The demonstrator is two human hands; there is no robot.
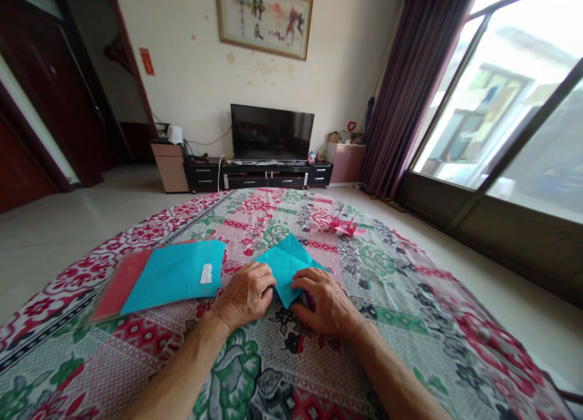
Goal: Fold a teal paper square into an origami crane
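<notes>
A bright blue sheet of origami paper [288,267] lies on the patterned cloth, turned cornerwise, with faint creases across it. My left hand [248,289] is at its left corner, fingers curled together over the edge. On the opposite side, my right hand [325,301] has its fingers bent over the right part of the sheet and its thumb lower down by the edge. Both palms face down and hide the side corners. Left of my hands rests a clear packet of blue and red paper [170,274] with a small white label. Pink folded paper cranes [344,226] sit beyond my right hand.
A floral tablecloth [392,359] covers the round table and has slight wrinkles. Past the table's far edge stand a low black cabinet [252,182] and a television [272,133]. Purple curtains [410,86] and a large window are at the right.
</notes>
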